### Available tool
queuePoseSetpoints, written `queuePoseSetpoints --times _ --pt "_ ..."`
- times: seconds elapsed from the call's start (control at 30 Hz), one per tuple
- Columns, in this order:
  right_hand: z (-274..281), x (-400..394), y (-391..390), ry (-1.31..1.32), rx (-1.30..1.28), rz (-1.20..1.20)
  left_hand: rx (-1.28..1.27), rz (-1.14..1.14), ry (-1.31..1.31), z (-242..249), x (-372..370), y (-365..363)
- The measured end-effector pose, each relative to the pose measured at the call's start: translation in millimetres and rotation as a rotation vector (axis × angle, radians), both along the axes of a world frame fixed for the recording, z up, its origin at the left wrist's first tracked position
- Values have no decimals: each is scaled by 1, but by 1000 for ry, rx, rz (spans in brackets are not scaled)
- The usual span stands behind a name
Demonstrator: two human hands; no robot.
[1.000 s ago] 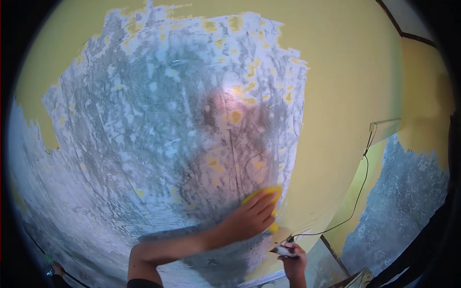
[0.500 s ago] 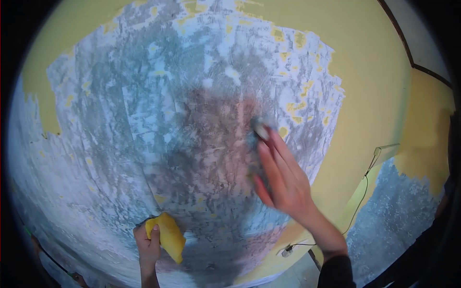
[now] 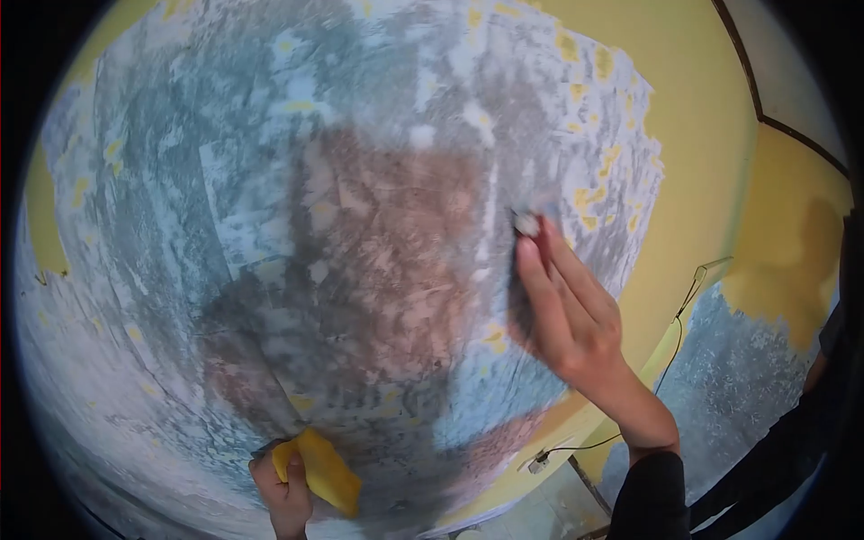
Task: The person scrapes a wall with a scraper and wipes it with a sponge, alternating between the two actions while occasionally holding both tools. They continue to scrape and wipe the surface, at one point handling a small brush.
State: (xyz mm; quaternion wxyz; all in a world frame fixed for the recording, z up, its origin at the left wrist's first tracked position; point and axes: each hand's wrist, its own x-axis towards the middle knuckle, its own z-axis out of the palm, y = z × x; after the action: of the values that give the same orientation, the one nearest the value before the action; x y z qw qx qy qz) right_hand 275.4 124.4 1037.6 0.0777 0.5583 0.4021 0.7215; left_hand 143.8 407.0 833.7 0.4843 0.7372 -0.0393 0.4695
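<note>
Here my right hand (image 3: 567,315) lies flat against the wall (image 3: 360,270), with the fingers long and close together. Under the fingertips (image 3: 531,256) I press a small scraper (image 3: 525,222), grey-white and blurred, so its exact shape I cannot tell. The grip of this hand is narrow, closed on the tool between fingers and wall.

My left hand (image 3: 286,490) is low at the bottom edge of the view. It holds a yellow sponge (image 3: 317,472), soft-looking, with an oblong shape and rounded corners; the thumb lies over it and the grip is closed around its upper end. The sponge touches the wall.

The wall has a rough, patchy surface: grey, white and blue areas, scratched, with a brownish zone in the middle. Small yellow flecks stay in the scraped part. The yellow paint (image 3: 702,180) around it is smooth and even.

Low on the right, a thin black cable (image 3: 670,360) runs down the wall to a small white fitting (image 3: 538,464). My dark sleeve (image 3: 652,495) covers the right forearm.

No writing or label can be read anywhere.
</note>
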Motion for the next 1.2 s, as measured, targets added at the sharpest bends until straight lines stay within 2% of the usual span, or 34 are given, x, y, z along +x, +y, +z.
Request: queuePoseSetpoints --times 0.03,0.2,0.27,0.43,0.57,0.67,0.77,0.8,0.87,0.9,0.97,1.0,1.03,1.1,1.2 --pt "-8 1 -8 10 -16 -64 -3 11 -12 -2 0 1" --pt "11 0 6 39 2 19 -133 -12 -86 -8 4 -5" --pt "5 0 4 52 35 27 -123 -32 52 -5 -5 -2" --pt "-10 -26 -37 424 71 41 -103 -39 100 -10 -6 2" --pt "5 -34 -27 343 216 116 -113 -56 96 -5 -9 1" --pt "0 -4 -8 255 161 96 -134 -49 86 -8 -9 -1" --pt "-6 6 1 202 -106 170 -170 -62 78 -8 -6 -1" --pt "-4 8 -3 175 -123 197 -176 -69 95 -9 -8 -1" --pt "17 4 -10 256 133 15 -112 -36 44 -13 -6 3" --pt "17 7 -13 302 144 20 -85 -27 22 -16 -4 3" --pt "-2 9 3 384 34 102 -202 -96 60 -28 -5 8" --pt "-9 8 8 71 -121 131 -262 -129 73 -26 -4 6" --pt "-3 5 3 90 -117 117 -317 -22 -12 -12 1 -10" --pt "24 5 17 22 -19 125 -233 100 -7 -36 2 0" --pt "20 6 30 7 128 80 -205 148 -88 -52 8 3"
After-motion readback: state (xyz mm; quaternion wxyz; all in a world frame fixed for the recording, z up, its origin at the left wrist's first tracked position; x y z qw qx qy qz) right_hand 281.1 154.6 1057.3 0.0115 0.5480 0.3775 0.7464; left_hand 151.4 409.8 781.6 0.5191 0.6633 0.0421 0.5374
